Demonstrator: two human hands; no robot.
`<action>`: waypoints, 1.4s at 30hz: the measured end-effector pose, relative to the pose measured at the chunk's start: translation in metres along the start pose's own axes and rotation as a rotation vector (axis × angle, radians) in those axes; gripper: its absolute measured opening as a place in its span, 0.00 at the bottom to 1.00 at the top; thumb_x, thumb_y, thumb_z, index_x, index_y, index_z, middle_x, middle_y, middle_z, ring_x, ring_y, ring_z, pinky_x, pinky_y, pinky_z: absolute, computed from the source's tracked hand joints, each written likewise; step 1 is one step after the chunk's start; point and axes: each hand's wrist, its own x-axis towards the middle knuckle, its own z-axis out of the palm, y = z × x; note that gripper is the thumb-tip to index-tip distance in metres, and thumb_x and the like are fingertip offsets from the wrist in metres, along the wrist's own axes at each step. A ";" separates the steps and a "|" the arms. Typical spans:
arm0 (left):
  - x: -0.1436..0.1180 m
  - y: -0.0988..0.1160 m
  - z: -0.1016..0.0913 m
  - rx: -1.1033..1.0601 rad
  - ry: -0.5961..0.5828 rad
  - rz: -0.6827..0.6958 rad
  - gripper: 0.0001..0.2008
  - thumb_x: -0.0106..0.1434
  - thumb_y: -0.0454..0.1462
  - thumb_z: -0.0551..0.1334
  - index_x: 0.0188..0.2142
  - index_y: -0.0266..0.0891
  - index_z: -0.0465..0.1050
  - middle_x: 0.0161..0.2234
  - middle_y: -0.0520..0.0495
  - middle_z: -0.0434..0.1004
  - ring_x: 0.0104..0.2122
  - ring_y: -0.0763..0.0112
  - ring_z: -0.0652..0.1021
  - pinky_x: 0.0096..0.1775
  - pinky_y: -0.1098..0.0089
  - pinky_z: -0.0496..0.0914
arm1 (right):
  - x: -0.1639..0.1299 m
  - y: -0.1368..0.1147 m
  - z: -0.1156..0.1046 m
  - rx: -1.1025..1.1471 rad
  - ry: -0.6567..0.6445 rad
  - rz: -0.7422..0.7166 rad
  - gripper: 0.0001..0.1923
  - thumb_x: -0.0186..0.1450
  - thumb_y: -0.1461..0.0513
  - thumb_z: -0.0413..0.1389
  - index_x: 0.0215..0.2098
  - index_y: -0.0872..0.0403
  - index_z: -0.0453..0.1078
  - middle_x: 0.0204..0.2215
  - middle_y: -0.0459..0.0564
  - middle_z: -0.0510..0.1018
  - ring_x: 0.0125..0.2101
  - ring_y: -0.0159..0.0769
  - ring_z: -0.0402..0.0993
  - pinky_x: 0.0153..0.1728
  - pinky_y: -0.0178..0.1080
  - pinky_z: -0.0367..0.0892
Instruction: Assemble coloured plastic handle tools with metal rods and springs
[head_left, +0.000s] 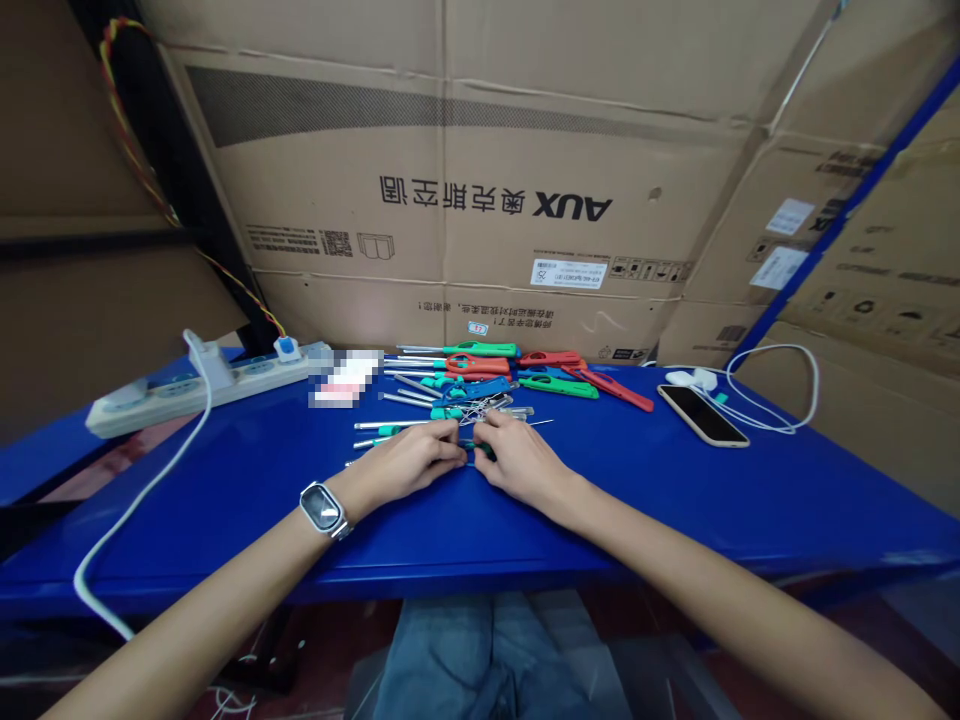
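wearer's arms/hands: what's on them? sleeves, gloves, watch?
Both forearms are bare, no sleeves in view, and no gloves. The left hand has a smartwatch at the wrist: rounded rectangular dark face, silver case, pale metallic band. The right hand and its wrist carry nothing; no rings can be made out.

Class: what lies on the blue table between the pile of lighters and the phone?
Head view: bare blue table separates the lighters from the phone.

Small teal-handled tool (472, 452), flat on blue bench, between fingertips.
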 end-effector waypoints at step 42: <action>0.000 0.006 -0.003 0.163 0.041 -0.013 0.11 0.70 0.34 0.56 0.37 0.37 0.77 0.35 0.45 0.72 0.37 0.64 0.72 0.41 0.66 0.67 | -0.007 0.011 -0.001 0.278 -0.053 0.112 0.05 0.63 0.64 0.61 0.38 0.56 0.74 0.36 0.50 0.72 0.33 0.34 0.69 0.36 0.37 0.63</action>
